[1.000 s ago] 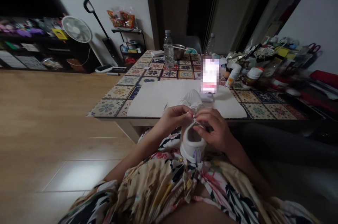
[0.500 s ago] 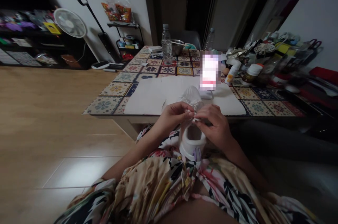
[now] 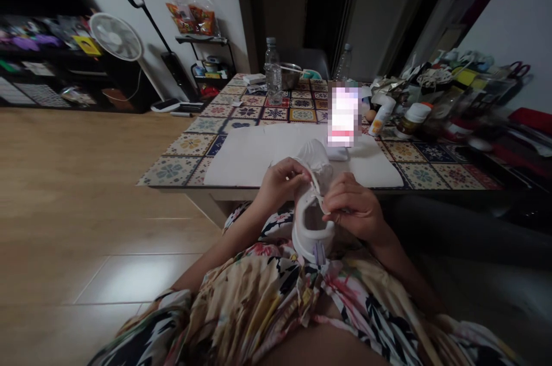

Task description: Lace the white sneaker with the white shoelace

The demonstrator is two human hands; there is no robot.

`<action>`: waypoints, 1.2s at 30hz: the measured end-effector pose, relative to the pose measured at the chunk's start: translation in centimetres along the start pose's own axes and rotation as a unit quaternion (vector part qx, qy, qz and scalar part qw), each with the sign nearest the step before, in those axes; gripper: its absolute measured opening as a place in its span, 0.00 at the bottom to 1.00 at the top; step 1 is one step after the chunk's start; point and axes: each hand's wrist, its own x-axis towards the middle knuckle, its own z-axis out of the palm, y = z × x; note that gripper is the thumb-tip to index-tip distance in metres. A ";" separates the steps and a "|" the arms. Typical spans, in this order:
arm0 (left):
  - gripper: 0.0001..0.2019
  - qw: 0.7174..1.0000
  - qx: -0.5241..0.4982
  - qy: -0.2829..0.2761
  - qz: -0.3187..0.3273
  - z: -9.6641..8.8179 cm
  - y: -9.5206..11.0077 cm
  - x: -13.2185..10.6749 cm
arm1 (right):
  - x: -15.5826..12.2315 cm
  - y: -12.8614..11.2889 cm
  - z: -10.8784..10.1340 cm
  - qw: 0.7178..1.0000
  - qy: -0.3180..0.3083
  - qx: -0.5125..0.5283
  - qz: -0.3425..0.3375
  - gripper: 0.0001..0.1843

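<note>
A white shoe (image 3: 307, 244) rests upright on my lap against the table edge, its heel toward me and its opening facing up. White shoelace (image 3: 316, 183) runs across its front between my hands. My left hand (image 3: 282, 182) pinches the lace on the shoe's left side, thumb and forefinger together. On the right, my right hand (image 3: 356, 208) is closed on another part of the lace, just beside the shoe's opening. White crumpled material (image 3: 314, 156) shows at the toe end; whether it is part of the shoe I cannot tell.
A white sheet (image 3: 241, 153) covers the near part of the patterned table (image 3: 172, 171). A phone (image 3: 342, 118) with a bright blurred screen stands on it. Plastic bottle (image 3: 273, 75), metal bowl (image 3: 290, 77), spray bottle (image 3: 382, 115) and white-lidded jar (image 3: 411, 119) stand farther back.
My hands have moved apart from close together over the lace. The right hand has shifted slightly down and right, and a length of lace now stretches between them.
</note>
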 end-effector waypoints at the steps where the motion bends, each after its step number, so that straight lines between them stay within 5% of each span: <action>1: 0.07 1.000 0.024 0.005 0.014 0.0 -0.1 0.1 | 0.0 0.1 0.0 1.000 -0.005 0.007 0.001 0.08; 8: 0.07 0.996 0.069 -0.031 0.045 -0.4 -0.5 0.2 | 0.0 0.0 -0.3 0.999 -0.022 0.024 0.016 0.07; 13: 0.10 0.995 0.073 -0.030 0.068 -2.0 -0.4 -0.2 | -0.1 -0.4 -1.1 0.990 -0.032 -0.101 0.088 0.10; 17: 0.11 0.976 0.097 -0.157 0.113 -2.5 0.8 -0.9 | 0.3 -1.1 -1.0 0.977 -0.056 -0.180 0.096 0.07; 21: 0.09 0.964 0.122 -0.204 0.123 -2.2 1.9 -1.4 | 0.3 -2.9 -1.6 0.995 -0.086 0.052 0.027 0.12; 23: 0.06 0.965 0.127 -0.194 0.119 -2.1 2.1 -1.5 | 0.0 -3.7 -2.4 0.966 -0.125 0.221 -0.044 0.14; 25: 0.05 0.966 0.131 -0.193 0.113 -1.9 2.2 -1.6 | -0.3 -4.0 -3.2 0.946 -0.145 0.285 -0.059 0.14; 30: 0.02 0.958 0.142 -0.226 0.109 -1.5 2.4 -1.7 | -0.2 -2.5 -3.4 0.985 -0.068 0.075 0.140 0.13; 33: 0.04 0.953 0.144 -0.241 0.115 -1.2 2.4 -1.8 | 0.2 -1.5 -2.3 0.987 -0.086 -0.068 0.117 0.04; 36: 0.03 0.958 0.136 -0.228 0.113 -1.0 2.4 -1.9 | 0.5 -1.2 -1.2 0.985 -0.104 -0.100 0.098 0.09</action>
